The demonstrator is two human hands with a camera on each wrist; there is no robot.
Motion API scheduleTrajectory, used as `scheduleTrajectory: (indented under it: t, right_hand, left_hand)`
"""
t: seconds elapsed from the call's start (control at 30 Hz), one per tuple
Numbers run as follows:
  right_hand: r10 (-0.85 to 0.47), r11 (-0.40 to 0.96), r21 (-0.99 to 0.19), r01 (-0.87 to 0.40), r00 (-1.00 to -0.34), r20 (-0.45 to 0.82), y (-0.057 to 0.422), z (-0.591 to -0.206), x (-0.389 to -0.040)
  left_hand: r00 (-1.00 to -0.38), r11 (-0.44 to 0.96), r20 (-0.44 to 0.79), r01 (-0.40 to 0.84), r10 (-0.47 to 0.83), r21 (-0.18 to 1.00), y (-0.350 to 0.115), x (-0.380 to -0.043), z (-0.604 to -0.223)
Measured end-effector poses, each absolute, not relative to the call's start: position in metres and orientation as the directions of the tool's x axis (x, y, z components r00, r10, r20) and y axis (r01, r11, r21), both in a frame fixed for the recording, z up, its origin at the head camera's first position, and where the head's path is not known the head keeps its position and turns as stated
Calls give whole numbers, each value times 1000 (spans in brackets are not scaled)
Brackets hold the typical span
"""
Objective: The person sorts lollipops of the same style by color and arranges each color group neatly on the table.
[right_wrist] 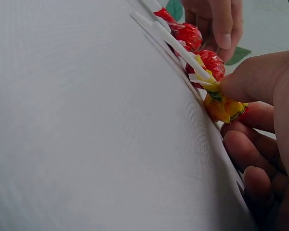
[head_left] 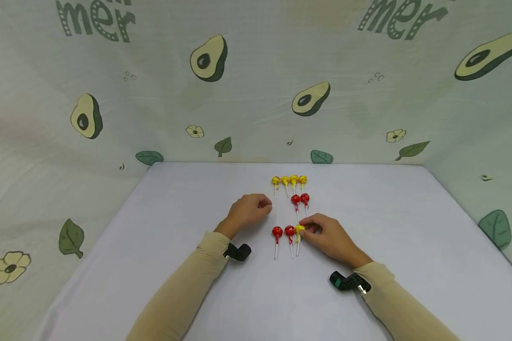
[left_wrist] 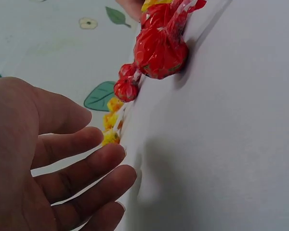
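My right hand [head_left: 329, 235] pinches a yellow-wrapped lollipop [right_wrist: 223, 107] by its head between thumb and fingers, its white stick pointing toward my body. Just left of it in the head view, two red lollipops [head_left: 277, 231] [head_left: 289, 230] lie side by side with their sticks the same way. My left hand [head_left: 249, 210] hovers above the table with nothing in it, its fingers relaxed and slightly bent in the left wrist view. Farther back are two more red lollipops [head_left: 296, 199] [head_left: 305, 198], and behind those a row of several yellow lollipops [head_left: 285, 180].
A white-covered table [head_left: 187, 199] spreads under everything. Behind and beside it hangs a pale cloth [head_left: 256, 137] printed with avocados, leaves and flowers. Black wrist cameras [head_left: 240, 252] [head_left: 345, 281] sit at both sleeve cuffs.
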State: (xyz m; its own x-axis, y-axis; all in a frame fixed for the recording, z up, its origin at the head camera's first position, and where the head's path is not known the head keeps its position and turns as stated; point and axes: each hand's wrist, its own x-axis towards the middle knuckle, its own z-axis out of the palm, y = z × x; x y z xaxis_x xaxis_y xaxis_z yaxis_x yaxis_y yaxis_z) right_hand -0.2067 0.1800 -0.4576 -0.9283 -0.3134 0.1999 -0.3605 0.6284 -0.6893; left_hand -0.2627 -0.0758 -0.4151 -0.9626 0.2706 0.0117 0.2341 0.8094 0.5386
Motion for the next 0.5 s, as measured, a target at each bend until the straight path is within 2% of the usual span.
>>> scheduleTrajectory:
  t: [0.5]
  right_hand:
    - [-321,617,-692,-374,-923,212,180,-458,-208]
  left_hand:
    - [-933,688,-61,217,355,692,-82,-233,-422]
